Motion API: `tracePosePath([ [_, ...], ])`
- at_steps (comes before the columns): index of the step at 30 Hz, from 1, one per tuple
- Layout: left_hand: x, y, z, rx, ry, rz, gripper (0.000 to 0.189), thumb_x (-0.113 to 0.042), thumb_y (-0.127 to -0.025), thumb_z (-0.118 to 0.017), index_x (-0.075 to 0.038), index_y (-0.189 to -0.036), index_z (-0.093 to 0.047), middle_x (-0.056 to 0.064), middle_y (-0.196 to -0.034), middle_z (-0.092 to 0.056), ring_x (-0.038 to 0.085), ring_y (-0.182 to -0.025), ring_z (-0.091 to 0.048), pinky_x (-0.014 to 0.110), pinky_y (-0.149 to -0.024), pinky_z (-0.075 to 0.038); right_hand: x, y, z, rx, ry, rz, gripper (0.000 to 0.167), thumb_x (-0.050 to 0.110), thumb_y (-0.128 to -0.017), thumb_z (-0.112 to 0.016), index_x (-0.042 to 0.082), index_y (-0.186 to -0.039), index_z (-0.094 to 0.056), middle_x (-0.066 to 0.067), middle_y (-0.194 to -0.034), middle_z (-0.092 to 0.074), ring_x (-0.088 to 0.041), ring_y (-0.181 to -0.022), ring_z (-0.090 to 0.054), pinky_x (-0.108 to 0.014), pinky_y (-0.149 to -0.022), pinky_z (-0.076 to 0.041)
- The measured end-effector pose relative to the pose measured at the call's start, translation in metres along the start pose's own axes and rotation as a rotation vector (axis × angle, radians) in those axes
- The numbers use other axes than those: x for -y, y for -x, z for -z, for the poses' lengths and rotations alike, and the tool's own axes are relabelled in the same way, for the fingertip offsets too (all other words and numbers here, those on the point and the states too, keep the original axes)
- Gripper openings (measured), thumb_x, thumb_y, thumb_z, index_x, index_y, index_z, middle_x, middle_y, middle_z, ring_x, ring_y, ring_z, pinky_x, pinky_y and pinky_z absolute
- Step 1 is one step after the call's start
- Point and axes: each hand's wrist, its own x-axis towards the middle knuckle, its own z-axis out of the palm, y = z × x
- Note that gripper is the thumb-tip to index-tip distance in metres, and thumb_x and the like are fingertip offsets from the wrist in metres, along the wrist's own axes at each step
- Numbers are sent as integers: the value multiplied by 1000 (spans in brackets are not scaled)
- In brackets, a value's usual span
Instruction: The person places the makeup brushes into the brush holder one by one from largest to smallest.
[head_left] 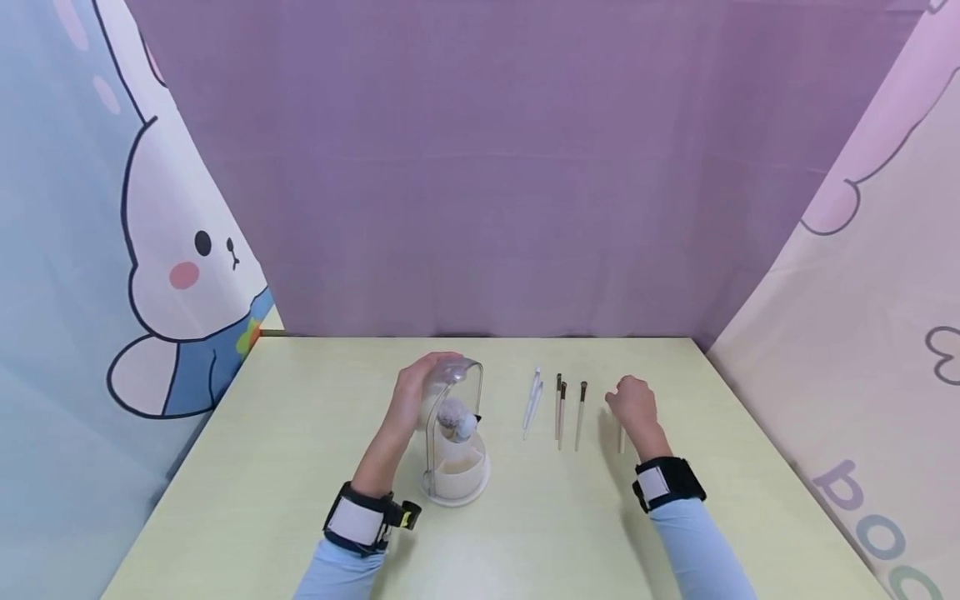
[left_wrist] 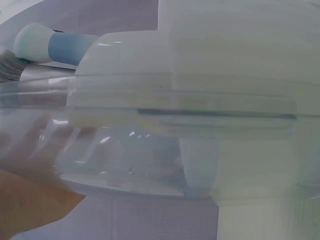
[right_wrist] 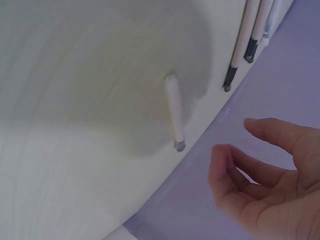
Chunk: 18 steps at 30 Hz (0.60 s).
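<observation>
gray bristles (left_wrist: 11, 68) cut off, left hand's fingers (left_wrist: 32, 150) blurred behind clear cover (left_wrist: 125, 165)

Head cam fwd/down over tbl (head_left: 540, 517)

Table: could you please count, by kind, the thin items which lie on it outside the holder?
Dark-tipped brushes: 3
White sticks: 2
Pale stick by the right hand, too blurred to sort: 1
Total: 6
</observation>
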Motion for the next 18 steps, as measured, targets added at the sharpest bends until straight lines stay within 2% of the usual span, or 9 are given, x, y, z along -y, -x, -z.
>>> tracePosePath([
  [3, 0, 0, 0, 2, 7, 3, 44, -31, -99, -28, -7, -113, -62, 12, -115, -62, 15, -103, -56, 40, -96, -37, -6, -4, -1, -1, 28, -14, 20, 9, -85, -52, 0, -67, -48, -12, -63, -50, -22, -54, -48, -31, -49, -40],
  [6, 0, -1, 1, 3, 4, 8, 44, -31, -100, -27, -8, -113, -62, 11, -115, -62, 15, -104, -56, 40, -96, -37, -11, -9, -1, -2, 65, -10, 22, 6, -84, -51, 4, -64, -44, -8, -61, -46, -19, -53, -44, -29, -48, -37],
  [8, 0, -1, 1, 3, 1, 8, 44, -32, -99, -27, -8, -113, -62, 11, -115, -62, 15, -104, -56, 41, -96, -36, -14, -13, -2, -1, 82, -10, 19, 7, -84, -52, 1, -67, -49, -12, -65, -52, -20, -55, -46, -30, -48, -39],
  [12, 0, -1, 1, 3, 4, 5, 45, -33, -99, -28, -8, -114, -62, 11, -115, -62, 18, -105, -55, 41, -96, -36, -21, -19, -5, 20, 90, -30, 19, 12, -86, -55, -7, -83, -59, -23, -81, -62, -24, -61, -55, -34, -51, -45],
  [15, 1, 0, 0, 4, 6, 17, 45, -35, -99, -29, -9, -114, -62, 10, -116, -62, 19, -106, -55, 42, -94, -38, -24, -21, -9, 37, 89, -43, 23, 12, -86, -56, -9, -92, -60, -26, -89, -63, -26, -65, -58, -35, -55, -47],
  [18, 1, 1, 0, 2, 4, 26, 44, -35, -99, -29, -10, -114, -62, 9, -116, -61, 21, -107, -54, 42, -94, -38, -25, -22, -11, 48, 87, -45, 22, 10, -85, -57, -10, -94, -59, -27, -91, -62, -28, -68, -58, -36, -56, -48],
])
